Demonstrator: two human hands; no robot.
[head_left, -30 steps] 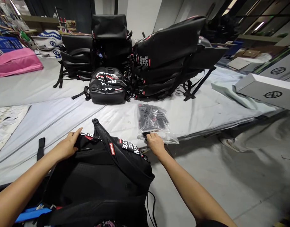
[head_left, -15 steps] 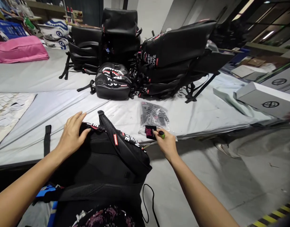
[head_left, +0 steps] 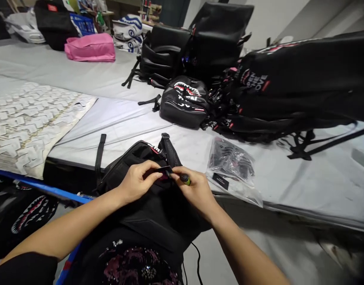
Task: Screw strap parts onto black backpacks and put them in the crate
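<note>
In front of me a black backpack [head_left: 158,213] leans against the table edge, its back panel and straps facing up. Over it, my left hand [head_left: 140,178] pinches the left end of a small black card tag [head_left: 165,169]. The fingertips of my right hand [head_left: 194,188] meet the tag's right end. A green tool with a black end [head_left: 185,179] is also tucked in that hand; its kind is unclear. To the right, a clear plastic bag [head_left: 231,158] of black tags lies on the table, with one loose black tag [head_left: 220,181] at its near edge.
A small shark-mouth backpack [head_left: 184,103] and stacked black backpacks [head_left: 289,87] stand farther back on the white-covered table [head_left: 125,118]. White paper pieces cover a sheet [head_left: 36,122] at left. A pink bag [head_left: 90,47] lies behind. Below left is a blue-edged bin [head_left: 66,196] holding backpacks.
My right hand has brought a black tag from the plastic bag over to the backpack. My left hand has left the backpack's top and now pinches the tag. The view has turned left.
</note>
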